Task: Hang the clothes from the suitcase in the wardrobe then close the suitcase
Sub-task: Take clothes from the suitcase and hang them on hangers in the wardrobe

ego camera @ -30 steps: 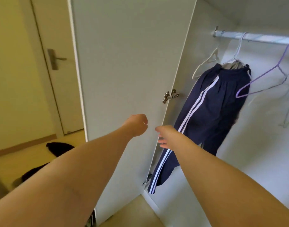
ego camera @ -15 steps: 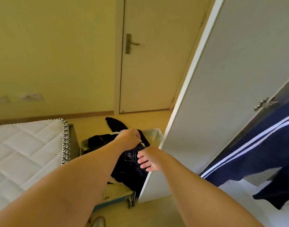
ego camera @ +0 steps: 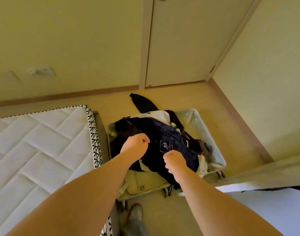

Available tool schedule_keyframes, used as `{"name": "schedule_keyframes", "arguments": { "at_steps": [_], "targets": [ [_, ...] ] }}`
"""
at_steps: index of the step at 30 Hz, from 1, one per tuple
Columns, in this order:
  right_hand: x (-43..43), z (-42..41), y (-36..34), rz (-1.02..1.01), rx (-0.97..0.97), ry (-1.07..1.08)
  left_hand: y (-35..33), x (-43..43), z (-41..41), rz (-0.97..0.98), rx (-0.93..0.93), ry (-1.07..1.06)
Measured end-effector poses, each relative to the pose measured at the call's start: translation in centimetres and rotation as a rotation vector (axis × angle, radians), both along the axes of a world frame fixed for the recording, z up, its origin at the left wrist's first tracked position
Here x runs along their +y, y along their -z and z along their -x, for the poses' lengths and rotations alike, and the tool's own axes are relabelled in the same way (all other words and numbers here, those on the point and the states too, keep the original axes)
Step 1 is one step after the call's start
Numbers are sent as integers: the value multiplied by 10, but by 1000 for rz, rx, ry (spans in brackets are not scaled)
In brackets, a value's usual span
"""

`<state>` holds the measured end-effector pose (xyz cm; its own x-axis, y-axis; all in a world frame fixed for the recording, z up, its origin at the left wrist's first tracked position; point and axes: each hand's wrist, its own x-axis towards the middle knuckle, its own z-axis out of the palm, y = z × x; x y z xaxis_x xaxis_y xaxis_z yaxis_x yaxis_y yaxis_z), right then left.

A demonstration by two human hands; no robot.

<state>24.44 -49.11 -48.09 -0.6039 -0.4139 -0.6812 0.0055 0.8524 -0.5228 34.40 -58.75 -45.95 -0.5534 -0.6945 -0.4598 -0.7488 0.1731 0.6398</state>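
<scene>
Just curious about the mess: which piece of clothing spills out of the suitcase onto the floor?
The black garment at the far end, trailing toward the door. The navy garment with the emblem and the white clothes lie piled inside the suitcase.
</scene>
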Motion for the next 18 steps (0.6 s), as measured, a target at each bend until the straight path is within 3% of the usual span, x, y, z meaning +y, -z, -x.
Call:
{"name": "schedule_keyframes", "arguments": {
  "at_steps": [4, 11, 18],
  "targets": [
    [-19, 9, 42, -92, 46, -7, 47, -24, 7, -71, 8, -82],
    [-44, 41, 149, -221, 51, -203, 161, -50, 38, -190, -61, -176],
    [-26, 97, 274, -384, -5, -151, 289, -42, 72, -329, -157, -219]
  ]
}}
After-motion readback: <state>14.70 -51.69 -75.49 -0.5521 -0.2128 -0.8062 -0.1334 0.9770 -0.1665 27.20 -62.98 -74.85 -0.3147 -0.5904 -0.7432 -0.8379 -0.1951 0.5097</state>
